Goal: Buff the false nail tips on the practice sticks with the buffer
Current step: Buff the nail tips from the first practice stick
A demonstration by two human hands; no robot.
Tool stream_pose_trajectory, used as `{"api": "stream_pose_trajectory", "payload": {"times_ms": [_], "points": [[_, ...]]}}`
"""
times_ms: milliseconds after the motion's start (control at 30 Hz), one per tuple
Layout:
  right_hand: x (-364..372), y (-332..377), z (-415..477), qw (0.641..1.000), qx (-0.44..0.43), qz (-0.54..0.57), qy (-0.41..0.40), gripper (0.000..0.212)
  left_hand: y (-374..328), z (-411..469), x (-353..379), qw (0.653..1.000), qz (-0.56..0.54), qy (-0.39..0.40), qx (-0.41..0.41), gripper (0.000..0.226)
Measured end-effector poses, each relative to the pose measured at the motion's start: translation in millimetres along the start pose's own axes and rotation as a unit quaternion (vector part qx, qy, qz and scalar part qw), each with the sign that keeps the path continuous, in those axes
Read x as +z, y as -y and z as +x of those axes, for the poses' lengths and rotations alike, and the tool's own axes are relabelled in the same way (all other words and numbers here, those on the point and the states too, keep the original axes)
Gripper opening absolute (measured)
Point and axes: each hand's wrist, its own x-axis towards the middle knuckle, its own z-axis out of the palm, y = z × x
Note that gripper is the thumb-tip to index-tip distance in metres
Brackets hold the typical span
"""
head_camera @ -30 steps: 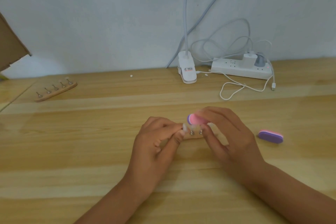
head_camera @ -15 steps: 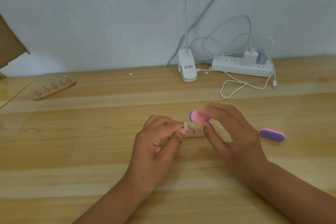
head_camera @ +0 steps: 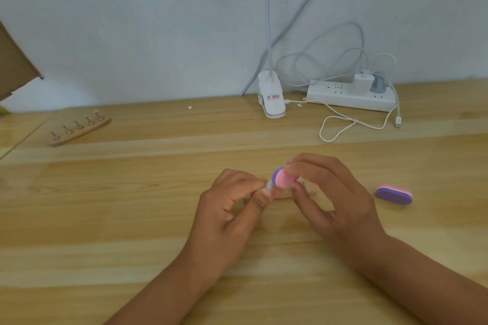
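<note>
My left hand (head_camera: 232,208) is curled, with thumb and forefinger pinching a small, clear, glossy false nail tip (head_camera: 269,186) at the middle of the pale, wood-grained tabletop (head_camera: 132,192). My right hand (head_camera: 335,198) grips the buffer (head_camera: 282,177), a thick foam oval with a pink face and a purple layer, between thumb and fingers. Its rounded end sits right against the nail tip. Under my fingertips a sliver of the wooden practice-stick base (head_camera: 282,194) shows, too blurred for detail. A second oval buffer (head_camera: 394,194), purple with a pink and white edge, lies flat on the tabletop to the right of my right hand. Far left lies another wooden strip (head_camera: 79,131) with five small metal pins standing in a row. By the wall are a white plastic clip lamp (head_camera: 272,100), a white power strip (head_camera: 348,97) and a looping white cable (head_camera: 340,124). Half a second ago the buffer lay flatter above two plainly visible metal pins. Now it is tipped more on edge and pressed closer to the nail tip, covering those pins, and the spare buffer has not moved.
</note>
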Motion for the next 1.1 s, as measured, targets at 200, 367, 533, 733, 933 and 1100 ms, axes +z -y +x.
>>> {"api": "stream_pose_trajectory", "payload": {"times_ms": [200, 367, 533, 733, 933, 1100], "points": [[0, 2, -1, 0.999, -0.035, 0.019, 0.007, 0.031, -3, 0, 0, 1.000, 0.000, 0.018, 0.010, 0.021], [0, 3, -2, 0.999, -0.040, 0.013, 0.000, 0.031, -2, 1, 1, 0.999, 0.021, 0.032, 0.021, 0.024], [0, 3, -1, 1.000, -0.025, 0.009, 0.008, 0.029, 0, 1, 1, 0.998, 0.049, 0.025, 0.029, 0.026], [-1, 6, 0, 0.999, -0.024, -0.004, 0.022, 0.027, -4, 2, 2, 0.998, 0.054, 0.014, 0.041, 0.020], [0, 11, -1, 0.999, -0.031, 0.010, 0.038, 0.025, -3, 1, 0, 0.998, 0.053, 0.011, 0.030, 0.023], [-4, 5, 3, 0.999, 0.048, -0.003, -0.012, 0.024, -1, 1, -1, 0.998, 0.064, -0.006, -0.007, 0.012]]}}
